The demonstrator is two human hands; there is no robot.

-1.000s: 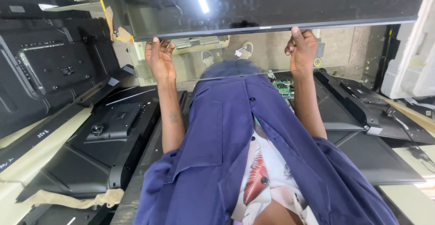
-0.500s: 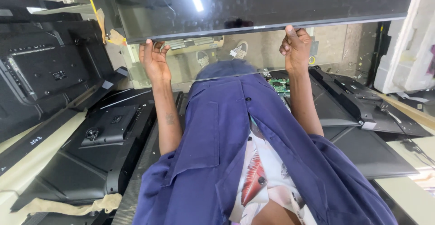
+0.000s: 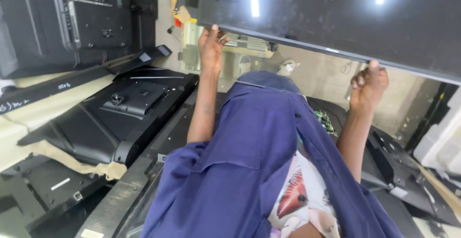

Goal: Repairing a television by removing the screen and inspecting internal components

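Screen panel (image 3: 336,22), large, dark and glossy with ceiling lights mirrored in it, was held raised and tilted overhead. Left hand (image 3: 210,43) and right hand (image 3: 369,83) each closed around its lower edge, above black back covers (image 3: 129,103).

Pale concrete floor (image 3: 331,77) lay strewn with black television back covers, one moulded back cover (image 3: 120,118) left of the circuit board (image 3: 325,119), crumpled brown paper strip (image 3: 72,159) further left of it, white foam block (image 3: 439,144) to its right
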